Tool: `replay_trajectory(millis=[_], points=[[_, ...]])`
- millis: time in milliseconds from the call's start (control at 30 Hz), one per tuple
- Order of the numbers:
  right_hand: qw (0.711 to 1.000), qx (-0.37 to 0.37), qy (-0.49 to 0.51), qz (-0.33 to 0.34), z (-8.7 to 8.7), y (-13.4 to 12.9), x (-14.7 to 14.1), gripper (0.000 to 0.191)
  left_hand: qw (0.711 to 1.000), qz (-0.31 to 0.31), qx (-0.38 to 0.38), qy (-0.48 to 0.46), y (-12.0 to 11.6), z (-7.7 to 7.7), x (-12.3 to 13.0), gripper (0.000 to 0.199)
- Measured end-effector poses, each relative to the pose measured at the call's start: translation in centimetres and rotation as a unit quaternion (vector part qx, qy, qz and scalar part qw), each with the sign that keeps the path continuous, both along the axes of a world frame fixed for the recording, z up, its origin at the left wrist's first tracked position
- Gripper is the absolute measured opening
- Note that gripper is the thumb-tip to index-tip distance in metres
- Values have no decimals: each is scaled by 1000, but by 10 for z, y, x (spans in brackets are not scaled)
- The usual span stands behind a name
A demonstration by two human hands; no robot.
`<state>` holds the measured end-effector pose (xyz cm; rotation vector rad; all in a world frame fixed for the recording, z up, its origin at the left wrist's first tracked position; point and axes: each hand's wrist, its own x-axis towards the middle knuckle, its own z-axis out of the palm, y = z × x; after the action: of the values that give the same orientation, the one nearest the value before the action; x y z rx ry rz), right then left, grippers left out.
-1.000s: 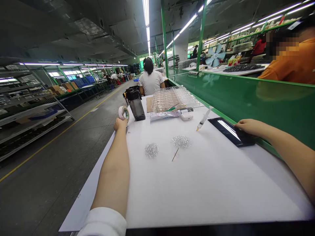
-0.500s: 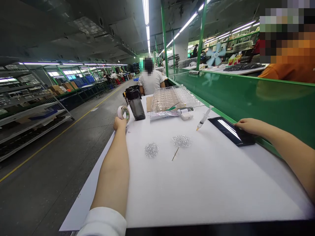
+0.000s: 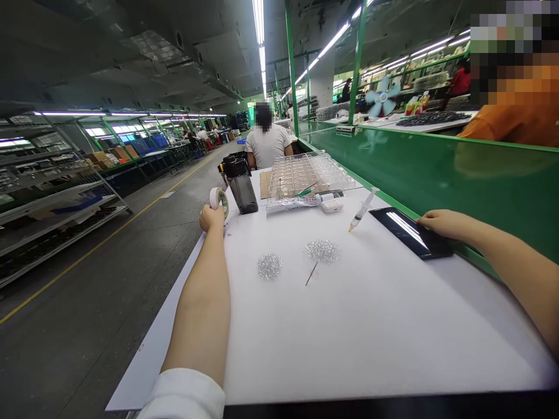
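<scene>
My left hand (image 3: 212,219) sits at the table's far left, its fingers curled around a roll of white tape (image 3: 219,201) with a green core. My right hand (image 3: 443,224) rests on the edge of a black tablet (image 3: 406,231), which lies flat and reflects the ceiling lights. Left of the tablet lies a syringe (image 3: 361,210) with amber contents. Two small heaps of silvery pieces (image 3: 269,266) (image 3: 322,251) lie on the white foam sheet (image 3: 375,326), with a thin wooden stick (image 3: 311,273) just below the right heap.
At the far end stand a clear compartment tray (image 3: 305,174), a dark water bottle (image 3: 240,189) and a white case (image 3: 332,205). A green partition (image 3: 437,180) runs along the right. Left of the table is a floor aisle (image 3: 109,279). A co-worker (image 3: 267,145) sits beyond the table.
My left hand and the tape roll have shifted very slightly. My right hand stays on the tablet.
</scene>
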<state>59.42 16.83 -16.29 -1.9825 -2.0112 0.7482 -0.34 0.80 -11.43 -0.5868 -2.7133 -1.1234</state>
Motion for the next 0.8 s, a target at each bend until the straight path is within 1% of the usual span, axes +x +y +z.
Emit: replay_trajectory(millis=[100,200,300,467,567,667,800], points=[[1000,-1,-4,-3,-2,3,1,28,1000,12,25,9,1,0,0,18],[1000,0,-7,-27,-5,4,0,32,1000,-9,-3,-24,-1,-1,-1,27],[999,5,-5,-45,-6,1,-3,35,999,-17,-22,-44,-3,-1,-1,25],[999,-8,-9,-41,9,-13,-10,31,1000,1,15,1,-1,2,1,23],[999,-15,-9,-30,14,-18,-12,29,1000,-2,2,-13,-2,1,1,25],[999,0,-7,-38,8,-13,-11,28,999,-18,-13,-35,-4,0,1,22],[999,6,-5,-37,0,-5,-7,26,1000,-13,1,-21,-2,0,1,20]])
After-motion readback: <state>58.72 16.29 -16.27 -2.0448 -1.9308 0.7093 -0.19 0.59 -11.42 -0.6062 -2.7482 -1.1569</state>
